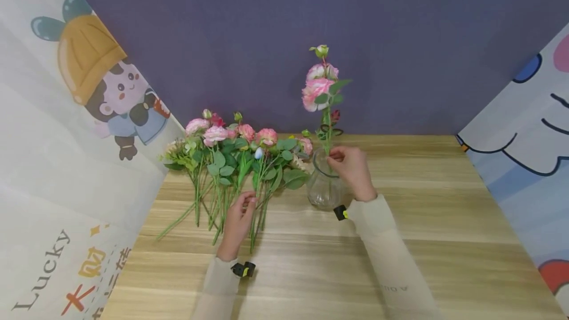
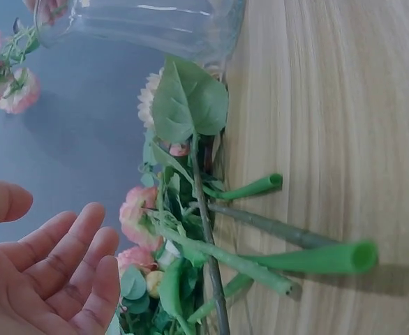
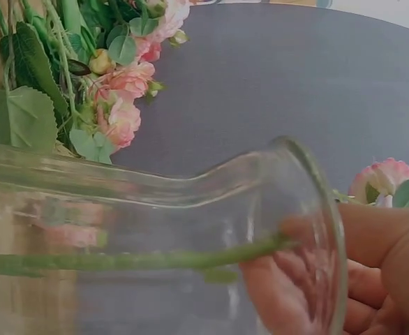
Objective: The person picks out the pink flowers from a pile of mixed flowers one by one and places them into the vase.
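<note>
Vase [image 1: 321, 195]: held one flower stem [image 1: 327, 145].
Right hand [image 1: 353, 168]: fingers pinched it.
Left hand [image 1: 239, 220]: fingers were apart.
Bench [image 1: 444, 201]: unplaced flowers [image 1: 266, 137] lay at left.

One glass vase [image 1: 314, 192], one stem [image 3: 155, 260] inside, one table [image 1: 426, 186], two sleeves [image 1: 391, 260]

Tabletop [image 1: 444, 241]: light wood-grain finish, meeting a plain dark blue-grey backdrop [image 1: 231, 43] at its far edge. Left side: white panel [image 1: 26, 127] printed with a cartoon figure [image 1: 126, 88] in an orange hat, the lettering "Lucky" [image 1: 41, 271] and coloured characters [image 1: 91, 261] below. Right side: printed panel [image 1: 507, 191], thick black outlines, white and blue areas, pink and red patches.
</note>
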A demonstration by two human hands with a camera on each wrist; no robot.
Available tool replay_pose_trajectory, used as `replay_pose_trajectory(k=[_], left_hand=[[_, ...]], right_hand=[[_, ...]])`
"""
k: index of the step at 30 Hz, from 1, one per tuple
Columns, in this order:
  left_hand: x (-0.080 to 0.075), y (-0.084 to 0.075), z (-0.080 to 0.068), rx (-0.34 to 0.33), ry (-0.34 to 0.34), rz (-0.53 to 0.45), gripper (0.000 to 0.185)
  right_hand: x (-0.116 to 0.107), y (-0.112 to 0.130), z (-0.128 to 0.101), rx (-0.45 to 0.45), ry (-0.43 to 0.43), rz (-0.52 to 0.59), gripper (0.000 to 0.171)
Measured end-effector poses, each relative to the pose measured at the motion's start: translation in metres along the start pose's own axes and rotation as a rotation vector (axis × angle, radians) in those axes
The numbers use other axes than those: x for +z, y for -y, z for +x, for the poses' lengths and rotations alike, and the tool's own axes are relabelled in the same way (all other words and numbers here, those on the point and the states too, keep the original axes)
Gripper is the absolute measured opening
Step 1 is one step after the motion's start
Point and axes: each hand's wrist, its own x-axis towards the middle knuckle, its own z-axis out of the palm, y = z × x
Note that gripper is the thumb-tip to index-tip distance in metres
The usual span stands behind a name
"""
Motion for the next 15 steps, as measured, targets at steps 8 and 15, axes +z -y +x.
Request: replay_pose_trajectory(k=[8, 15], left_hand=[[-0.009, 0.014, 0.003, -0.082, -0.018, 0.002, 0.031], [-0.025, 0.018, 0.011, -0.121, -0.062, 0.046, 0.032]], right_hand=[[0.001, 0.002, 0.002, -0.008, 0.043, -0.059, 0.017], [0.002, 0.003, 0.003, -0.039, 0.046, -0.139, 0.013]])
